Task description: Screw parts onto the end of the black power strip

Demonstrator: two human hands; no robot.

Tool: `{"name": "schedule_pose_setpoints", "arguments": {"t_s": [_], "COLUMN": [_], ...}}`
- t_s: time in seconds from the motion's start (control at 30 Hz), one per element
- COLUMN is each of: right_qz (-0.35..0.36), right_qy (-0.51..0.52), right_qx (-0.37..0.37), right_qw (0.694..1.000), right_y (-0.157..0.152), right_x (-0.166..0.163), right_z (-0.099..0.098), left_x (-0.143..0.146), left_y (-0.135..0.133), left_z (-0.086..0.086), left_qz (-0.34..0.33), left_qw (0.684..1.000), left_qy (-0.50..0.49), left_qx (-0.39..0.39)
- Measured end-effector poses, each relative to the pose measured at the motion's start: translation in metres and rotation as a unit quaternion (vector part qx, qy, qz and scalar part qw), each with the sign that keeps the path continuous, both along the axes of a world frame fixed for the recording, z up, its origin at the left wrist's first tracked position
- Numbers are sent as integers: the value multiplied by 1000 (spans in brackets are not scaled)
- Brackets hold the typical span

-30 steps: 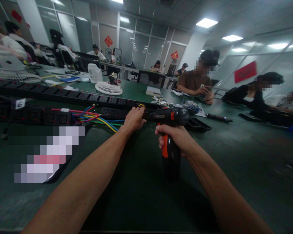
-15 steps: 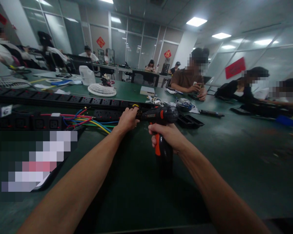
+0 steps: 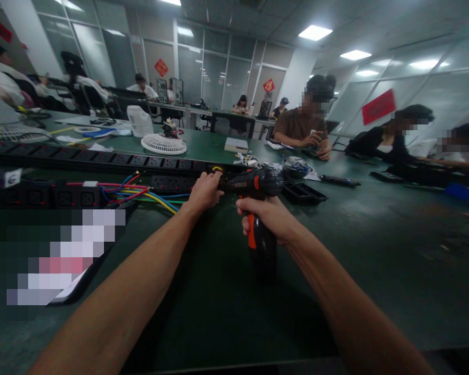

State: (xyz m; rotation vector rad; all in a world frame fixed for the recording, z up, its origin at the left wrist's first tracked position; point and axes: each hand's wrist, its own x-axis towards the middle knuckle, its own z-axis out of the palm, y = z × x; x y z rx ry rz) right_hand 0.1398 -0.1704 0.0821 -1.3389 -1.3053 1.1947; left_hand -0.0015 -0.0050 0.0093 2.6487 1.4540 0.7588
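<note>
My right hand [image 3: 271,213] is closed round the orange-and-black handle of a cordless drill [image 3: 263,245], which points left. At the drill's front end, my left hand [image 3: 205,191] has its fingers curled down over something dark at the end of a black socket strip [image 3: 172,183]. The hand and the drill hide the drill's tip and what those fingers grip. Loose red, blue, yellow and green wires [image 3: 140,191] lie left of my left hand. They run beside another black socket strip [image 3: 64,197].
A long socket strip [image 3: 101,157] stretches across behind my hands. Right of the drill lie black trays [image 3: 303,192] and a dark pen-like tool [image 3: 340,180]. Farther back are a white fan grille [image 3: 164,144] and a white jug [image 3: 139,121]. A co-worker [image 3: 299,125] sits opposite.
The drill body has shifted very slightly to the left in my right hand's grip. My left hand stays in place.
</note>
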Motion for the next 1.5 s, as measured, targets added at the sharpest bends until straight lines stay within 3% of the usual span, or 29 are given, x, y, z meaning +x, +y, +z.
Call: {"name": "schedule_pose_setpoints", "arguments": {"t_s": [0.9,1.3,1.5], "right_qz": [-28,-15,-16], "right_qy": [8,51,62], "right_qx": [-21,-5,-5], "right_qw": [999,999,998], "right_y": [0,1,-1], "right_x": [1,10,13], "right_z": [0,-6,-6], "left_x": [3,4,5], "left_y": [-6,-7,2], "left_z": [7,12,6], "left_qz": [13,24,9], "left_qw": [1000,998,999], "left_qy": [-5,56,35], "left_qx": [-2,19,-24]}}
